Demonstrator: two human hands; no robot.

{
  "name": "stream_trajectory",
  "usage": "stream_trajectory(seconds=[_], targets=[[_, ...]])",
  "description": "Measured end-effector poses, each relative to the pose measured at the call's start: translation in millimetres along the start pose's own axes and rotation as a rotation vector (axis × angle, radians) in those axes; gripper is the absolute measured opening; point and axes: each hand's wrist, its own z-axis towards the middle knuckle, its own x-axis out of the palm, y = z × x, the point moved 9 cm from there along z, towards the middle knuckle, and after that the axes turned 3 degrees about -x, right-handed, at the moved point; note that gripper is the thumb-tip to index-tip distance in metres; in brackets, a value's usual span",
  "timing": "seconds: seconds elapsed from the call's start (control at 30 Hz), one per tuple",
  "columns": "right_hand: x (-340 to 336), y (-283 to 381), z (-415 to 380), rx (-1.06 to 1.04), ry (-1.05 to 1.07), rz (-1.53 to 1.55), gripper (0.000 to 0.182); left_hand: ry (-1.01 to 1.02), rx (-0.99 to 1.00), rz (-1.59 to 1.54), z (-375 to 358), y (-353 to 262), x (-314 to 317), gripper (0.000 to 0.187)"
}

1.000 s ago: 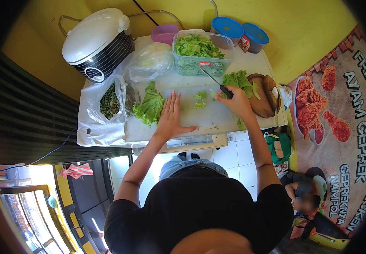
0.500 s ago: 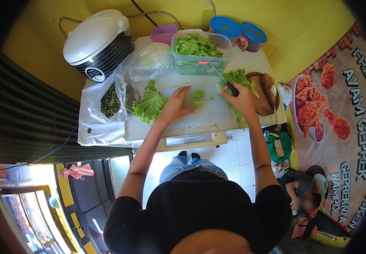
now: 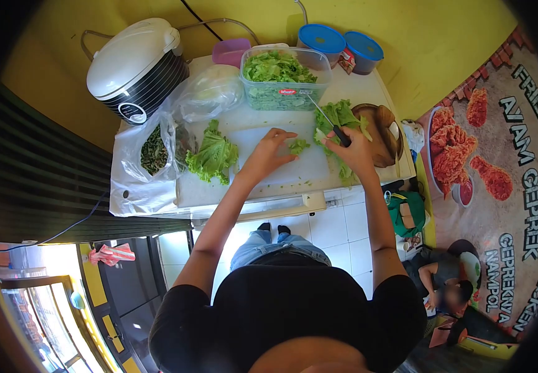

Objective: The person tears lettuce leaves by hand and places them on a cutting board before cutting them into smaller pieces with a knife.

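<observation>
My left hand (image 3: 273,153) is over the white cutting board (image 3: 253,138), fingers apart and curved beside a small heap of cut lettuce pieces (image 3: 298,146). My right hand (image 3: 354,150) is closed around the black handle of a knife (image 3: 342,136), its blade pointing up and left toward the container. Under and around that hand lies leafy lettuce (image 3: 338,117) at the board's right side. Another lettuce leaf (image 3: 214,153) rests left of my left hand. Behind the board stands a clear plastic container (image 3: 286,98) filled with chopped lettuce (image 3: 278,66).
A rice cooker (image 3: 133,65) stands back left, near a plastic bag of chopped greens (image 3: 154,152) and another bag (image 3: 213,93). Blue-lidded tubs (image 3: 322,38) are at the back. A wooden bowl (image 3: 377,133) sits right. Another person (image 3: 446,286) is low at right.
My left hand has moved right, closer to the cut pieces, which are now gathered into one small heap. The knife stays in my right hand, and the view has shifted slightly.
</observation>
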Motion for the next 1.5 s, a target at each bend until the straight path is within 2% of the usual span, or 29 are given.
stream_trajectory(seconds=[0.03, 0.07, 0.13, 0.27, 0.33, 0.4, 0.47, 0.6, 0.67, 0.73, 0.77, 0.83, 0.9, 1.0, 1.07, 1.27, 1.37, 1.5], targets=[[3, 1, 0, 0.01, 0.025, 0.002, 0.03, -0.093, 0.034, 0.004, -9, -4, -15, 0.046], [6, 0, 1, 0.01, 0.026, 0.004, 0.03, -0.093, 0.033, 0.006, -18, -3, -22, 0.046], [22, 9, 3, -0.086, 0.076, 0.04, 0.03, -0.145, -0.055, -0.018, -35, 6, -39, 0.043], [61, 38, 11, -0.219, 0.117, 0.026, 0.03, -0.253, -0.077, 0.032, -64, 4, -58, 0.036], [85, 45, 12, -0.247, 0.195, 0.089, 0.03, -0.39, -0.021, 0.097, -78, 2, -71, 0.029], [100, 39, 11, -0.262, 0.248, 0.069, 0.032, -0.406, -0.022, 0.122, -89, 8, -73, 0.029], [107, 37, 4, -0.377, 0.31, -0.007, 0.032, -0.418, -0.021, 0.146, -95, 12, -74, 0.028], [92, 29, -1, -0.206, 0.378, -0.113, 0.031, -0.349, 0.006, 0.155, -95, 9, -64, 0.027], [81, 28, 2, -0.183, 0.294, 0.025, 0.029, -0.33, 0.004, 0.142, -86, 7, -55, 0.027], [77, 29, 2, -0.168, 0.269, 0.055, 0.027, -0.379, -0.115, 0.101, -76, 17, -51, 0.026], [75, 29, 2, -0.154, 0.243, 0.087, 0.025, -0.38, -0.113, 0.101, -72, 19, -47, 0.026], [80, 21, 4, -0.18, 0.212, 0.138, 0.026, -0.405, -0.03, 0.319, -65, 17, -39, 0.027], [80, 21, 4, -0.207, 0.183, 0.189, 0.027, -0.426, 0.006, 0.305, -61, 18, -35, 0.024], [84, 23, 4, -0.138, 0.184, 0.266, 0.026, -0.477, 0.056, 0.25, -61, 13, -41, 0.018], [92, 20, 3, -0.078, 0.211, 0.264, 0.031, -0.503, 0.064, 0.208, -63, 9, -48, 0.014], [119, 39, 7, -0.102, 0.223, 0.241, 0.044, -0.558, 0.119, 0.28, -71, -4, -63, 0.015], [134, 30, 14, -0.057, 0.278, 0.215, 0.047, -0.555, 0.163, 0.32, -74, -11, -65, 0.017], [135, 33, 19, -0.096, 0.254, 0.286, 0.048, -0.528, 0.181, 0.35, -81, -10, -67, 0.015]])
